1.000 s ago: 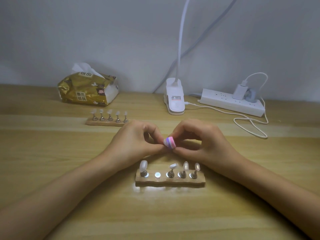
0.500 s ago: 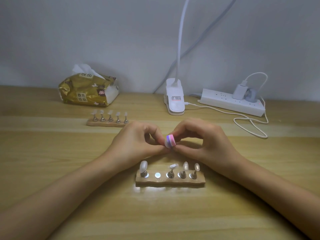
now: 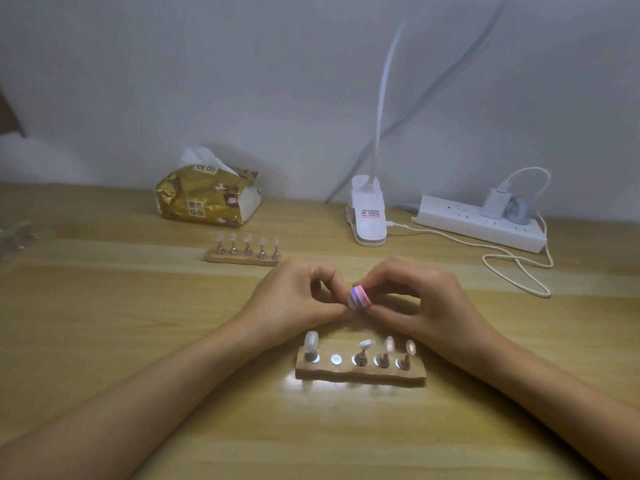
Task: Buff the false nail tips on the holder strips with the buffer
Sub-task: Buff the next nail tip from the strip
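The buffer (image 3: pixel 360 297) is still pinched in the right hand (image 3: pixel 426 299), barely shifted, against a presumed false nail tip hidden in the pinch of the left hand (image 3: pixel 294 299). Buffing is judged ongoing.

Only the tissue pack (image 3: pixel 207 199) has readable text. It sits well beyond the left fingers (image 3: pixel 323 277), off to their left.
- Front face, framed box: 原木 over 纯品.
- Top label by the tissue opening: 纯品 again, seemingly turned round.
- Small pink patch on the front, right side: has print, too small to read.

Lamp base (image 3: pixel 369 223), beyond the right fingers (image 3: pixel 375 278): white sticker with red and black lines, illegible.

Power strip (image 3: pixel 460 220), further right of those fingers: red dot near its right end, any print too small to read.
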The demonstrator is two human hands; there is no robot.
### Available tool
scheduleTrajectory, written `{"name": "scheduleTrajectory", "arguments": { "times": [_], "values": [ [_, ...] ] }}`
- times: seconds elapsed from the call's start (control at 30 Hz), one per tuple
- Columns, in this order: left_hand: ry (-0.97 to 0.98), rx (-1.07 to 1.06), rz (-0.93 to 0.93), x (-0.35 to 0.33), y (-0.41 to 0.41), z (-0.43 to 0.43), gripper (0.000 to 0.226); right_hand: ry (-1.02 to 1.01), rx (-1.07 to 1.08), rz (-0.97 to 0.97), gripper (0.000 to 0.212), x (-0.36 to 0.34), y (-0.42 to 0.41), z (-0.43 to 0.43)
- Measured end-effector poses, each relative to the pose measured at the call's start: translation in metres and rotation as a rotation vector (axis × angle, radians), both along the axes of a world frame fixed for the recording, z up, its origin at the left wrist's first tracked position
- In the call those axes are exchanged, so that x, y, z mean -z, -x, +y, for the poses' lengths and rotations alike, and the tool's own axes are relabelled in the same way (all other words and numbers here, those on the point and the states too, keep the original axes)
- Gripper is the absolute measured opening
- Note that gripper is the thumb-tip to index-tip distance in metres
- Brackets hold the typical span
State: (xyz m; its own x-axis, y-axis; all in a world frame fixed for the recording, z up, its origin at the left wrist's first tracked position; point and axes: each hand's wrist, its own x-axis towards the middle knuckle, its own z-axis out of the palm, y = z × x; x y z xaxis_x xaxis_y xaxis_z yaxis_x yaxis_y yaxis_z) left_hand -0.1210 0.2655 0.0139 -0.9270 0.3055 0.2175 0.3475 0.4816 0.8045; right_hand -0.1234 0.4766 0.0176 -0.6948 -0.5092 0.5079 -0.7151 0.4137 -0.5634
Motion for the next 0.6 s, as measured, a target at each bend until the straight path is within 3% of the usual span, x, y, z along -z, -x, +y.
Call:
{"name": "scheduleTrajectory", "arguments": {
  "times": [0.2,0.4,0.6],
  "values": [
    [-0.292,0.048,-0.142,-0.038,-0.016,-0.016,0.016,0.062,-0.008,-0.107,0.020,-0.005,-0.003,0.003],
    [-0.038,0.126,-0.034,-0.030,-0.058,-0.018,0.018,0.042,-0.026,-0.108,0.020,-0.004,-0.005,0.001],
    [0.063,0.024,0.033,-0.011,-0.061,-0.013,0.016,0.064,-0.036,-0.137,0.019,-0.005,-0.005,0.002]
  ]
}}
